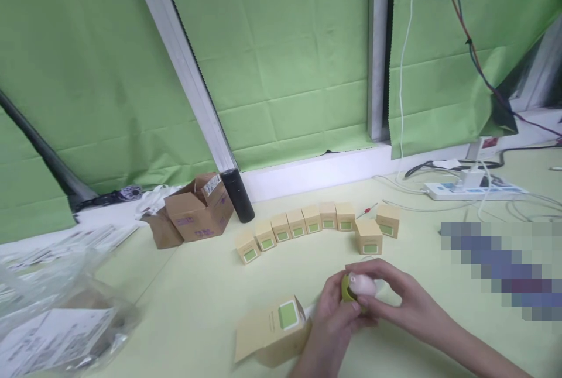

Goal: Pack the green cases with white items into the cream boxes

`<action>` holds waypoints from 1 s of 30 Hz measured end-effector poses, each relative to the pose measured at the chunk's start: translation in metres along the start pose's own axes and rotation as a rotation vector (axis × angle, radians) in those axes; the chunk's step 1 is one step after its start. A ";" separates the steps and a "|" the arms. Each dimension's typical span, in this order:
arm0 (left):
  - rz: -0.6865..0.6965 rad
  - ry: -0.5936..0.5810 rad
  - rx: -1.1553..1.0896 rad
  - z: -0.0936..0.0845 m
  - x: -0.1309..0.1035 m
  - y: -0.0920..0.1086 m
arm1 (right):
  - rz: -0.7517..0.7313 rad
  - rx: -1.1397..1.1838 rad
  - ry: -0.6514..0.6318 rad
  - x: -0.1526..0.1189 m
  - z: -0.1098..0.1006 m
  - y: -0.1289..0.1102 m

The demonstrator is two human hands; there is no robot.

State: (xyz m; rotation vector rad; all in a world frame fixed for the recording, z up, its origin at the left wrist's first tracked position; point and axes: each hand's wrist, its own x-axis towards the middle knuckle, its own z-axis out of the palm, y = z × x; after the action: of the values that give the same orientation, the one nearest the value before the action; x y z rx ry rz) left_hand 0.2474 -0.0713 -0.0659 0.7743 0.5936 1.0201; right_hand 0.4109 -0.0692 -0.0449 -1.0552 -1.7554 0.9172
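Observation:
Both hands meet over the table at the lower middle right. My left hand [332,308] is closed around a small yellow-green cup-like piece [345,289], partly covered by the fingers. My right hand [401,296] pinches a small white rounded piece [362,285] at the green one. Whether the two pieces are joined cannot be made out. Beside my left wrist lies an opened tan cardboard box [252,334] with a green-and-white label, its flap spread toward the left. Beyond my hands stands a small closed tan box [369,237] with the same kind of label.
Several matching boxes [296,224] form a curved row, with another box [388,220] at its right. A black cylinder [238,196] and open carton [199,211] stand behind left. Plastic-wrapped papers [57,331] lie at left. A power strip [443,192] with cables sits back right.

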 end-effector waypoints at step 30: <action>-0.007 0.051 -0.211 0.004 0.000 -0.016 | -0.214 -0.269 -0.044 -0.006 0.028 -0.015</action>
State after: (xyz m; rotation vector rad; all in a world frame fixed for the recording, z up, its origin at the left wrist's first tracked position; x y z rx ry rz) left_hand 0.2590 -0.0771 -0.0759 0.5614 0.5218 1.0795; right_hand 0.3825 -0.0841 -0.0431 -0.9953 -2.0238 0.5871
